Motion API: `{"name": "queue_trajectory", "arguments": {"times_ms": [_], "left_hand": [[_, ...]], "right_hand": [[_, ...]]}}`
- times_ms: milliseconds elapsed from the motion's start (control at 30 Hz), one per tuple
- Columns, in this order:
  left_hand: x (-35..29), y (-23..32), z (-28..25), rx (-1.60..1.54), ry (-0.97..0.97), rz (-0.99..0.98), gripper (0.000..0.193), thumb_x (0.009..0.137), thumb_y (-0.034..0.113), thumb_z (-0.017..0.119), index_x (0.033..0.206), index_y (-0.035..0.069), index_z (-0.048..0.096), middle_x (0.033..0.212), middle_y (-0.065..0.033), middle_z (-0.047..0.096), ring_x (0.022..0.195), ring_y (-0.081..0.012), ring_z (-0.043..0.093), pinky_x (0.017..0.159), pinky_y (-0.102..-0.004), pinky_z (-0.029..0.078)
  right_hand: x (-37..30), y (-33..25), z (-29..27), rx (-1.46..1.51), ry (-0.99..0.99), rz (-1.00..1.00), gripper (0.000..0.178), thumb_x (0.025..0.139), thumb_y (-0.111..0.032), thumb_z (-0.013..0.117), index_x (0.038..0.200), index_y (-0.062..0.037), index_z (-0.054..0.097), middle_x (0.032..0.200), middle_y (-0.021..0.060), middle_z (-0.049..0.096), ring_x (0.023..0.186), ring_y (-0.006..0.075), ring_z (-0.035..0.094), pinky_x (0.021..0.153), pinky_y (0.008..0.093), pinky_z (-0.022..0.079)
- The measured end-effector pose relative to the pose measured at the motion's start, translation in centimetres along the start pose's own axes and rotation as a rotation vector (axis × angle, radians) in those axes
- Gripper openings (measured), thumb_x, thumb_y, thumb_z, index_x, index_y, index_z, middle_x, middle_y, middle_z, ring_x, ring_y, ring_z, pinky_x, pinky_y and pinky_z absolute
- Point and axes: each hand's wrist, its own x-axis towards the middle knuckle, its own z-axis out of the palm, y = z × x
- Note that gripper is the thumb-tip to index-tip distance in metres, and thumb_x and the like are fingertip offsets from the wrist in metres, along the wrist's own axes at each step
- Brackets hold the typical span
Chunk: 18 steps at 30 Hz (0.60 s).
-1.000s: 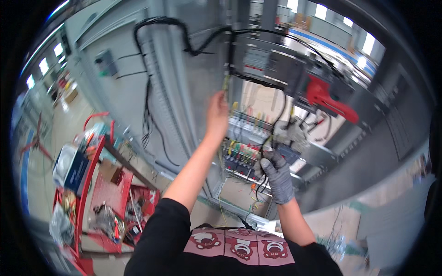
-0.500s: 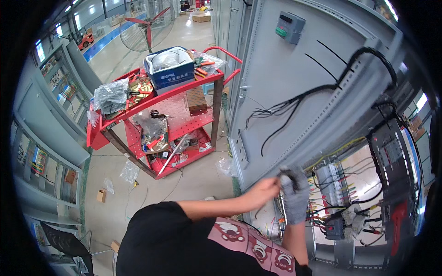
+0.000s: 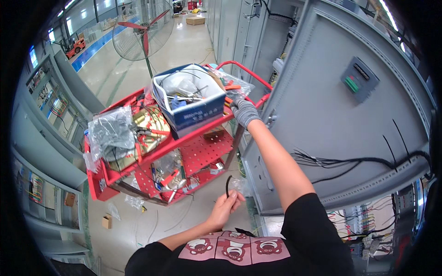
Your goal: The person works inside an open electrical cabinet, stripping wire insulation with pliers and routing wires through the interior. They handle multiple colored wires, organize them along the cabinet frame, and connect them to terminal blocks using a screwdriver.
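My left hand [image 3: 224, 210], bare, is closed on a short piece of black cable [image 3: 228, 185], which sticks up in a curve above the fist in front of my chest. My right hand [image 3: 245, 112], in a grey glove, reaches out to the right end of the red cart's top tray [image 3: 195, 134]. It is beside the blue box [image 3: 191, 117] and close to orange-handled tools [image 3: 232, 87] lying by a clear plastic bag [image 3: 243, 84]. The fingertips are hidden among these things, so their grip does not show.
To my right stands an open grey cabinet door [image 3: 340, 119] with a black wire bundle [image 3: 363, 161]. Wired breakers [image 3: 361, 218] sit lower right. Cutters, pliers and a plastic bag [image 3: 110, 131] cover the cart's left end. A large fan [image 3: 145, 37] stands behind.
My hands have parted from in front of the cabinet. The gloved right hand has gone left and forward to the cart; the left has dropped back nearer my body. The view has swung toward the cart.
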Motion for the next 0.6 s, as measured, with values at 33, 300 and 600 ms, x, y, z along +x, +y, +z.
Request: {"name": "queue_trajectory", "arguments": {"times_ms": [33,300,600], "left_hand": [[0.1,0.6,-1.4,0.008,0.009,0.003,0.034,0.098,0.028,0.033,0.089,0.003,0.054,0.062,0.0035,0.036,0.056,-0.0059,0.029,0.051,-0.0213,0.024],[0.0,1.6,-9.2,-0.074,0.238,-0.005,0.033,0.098,0.029,0.036,0.090,0.003,0.055,0.063,0.0047,0.036,0.057,-0.0047,0.030,0.051,-0.0206,0.024],[2.6,3.0,-8.7,-0.003,0.224,0.037,0.033,0.097,0.030,0.038,0.089,0.003,0.056,0.063,0.0047,0.037,0.056,-0.0040,0.030,0.050,-0.0204,0.023]], "right_hand": [[2.0,0.5,1.7,-0.032,-0.015,0.034,0.021,0.080,-0.016,0.058,0.099,-0.0077,0.063,0.092,0.0212,0.062,0.087,0.0357,0.060,0.080,0.0419,0.047],[10.2,4.4,11.0,-0.248,-0.281,0.043,0.045,0.084,-0.032,0.048,0.123,-0.0112,0.054,0.122,0.0168,0.054,0.109,0.0315,0.054,0.090,0.0369,0.044],[8.3,0.6,6.5,-0.083,-0.209,0.143,0.044,0.082,-0.027,0.054,0.110,0.0066,0.046,0.091,0.0287,0.061,0.087,0.0380,0.062,0.074,0.0445,0.049]]}}
